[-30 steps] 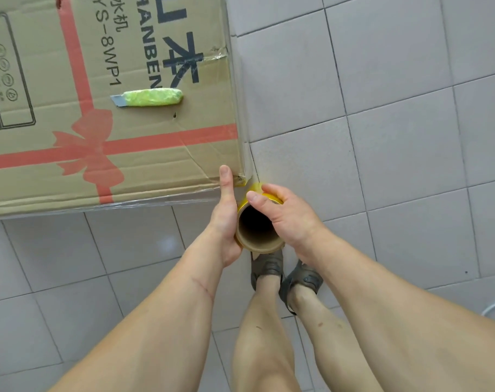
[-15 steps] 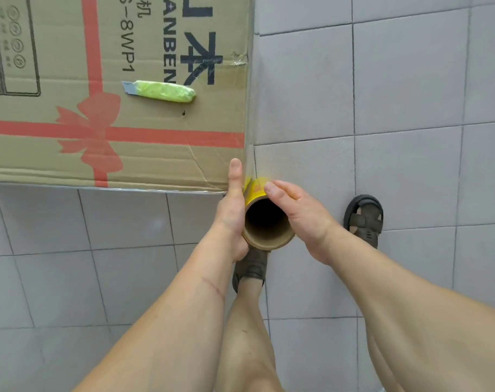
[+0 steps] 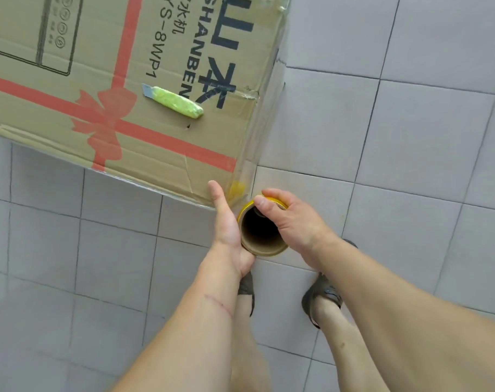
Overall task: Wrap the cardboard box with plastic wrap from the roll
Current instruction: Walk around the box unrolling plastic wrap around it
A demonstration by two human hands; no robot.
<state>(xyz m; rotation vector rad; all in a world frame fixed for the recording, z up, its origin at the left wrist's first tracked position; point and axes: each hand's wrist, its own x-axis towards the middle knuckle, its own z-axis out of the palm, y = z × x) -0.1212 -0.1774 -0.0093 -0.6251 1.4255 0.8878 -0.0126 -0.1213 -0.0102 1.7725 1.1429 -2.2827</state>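
A large cardboard box (image 3: 161, 137) with a red printed ribbon and black lettering stands on the tiled floor, filling the upper left. I hold a plastic wrap roll (image 3: 262, 244) with a brown cardboard core and yellow rim upright at the box's near right corner. My left hand (image 3: 229, 230) grips its left side, thumb pointing up along the box corner. My right hand (image 3: 290, 222) grips its right side, thumb over the rim. Clear film (image 3: 264, 131) stretches from the roll along the box's right side face.
A yellow-green utility knife (image 3: 174, 101) lies on top of the box. My two sandalled feet (image 3: 321, 301) stand on the grey tiled floor (image 3: 410, 165) just below the roll. Open floor lies to the right and left.
I have moved around the box's corner with the roll, so the box now looks rotated and its right side face shows. Both hands keep their grip. My feet have shifted.
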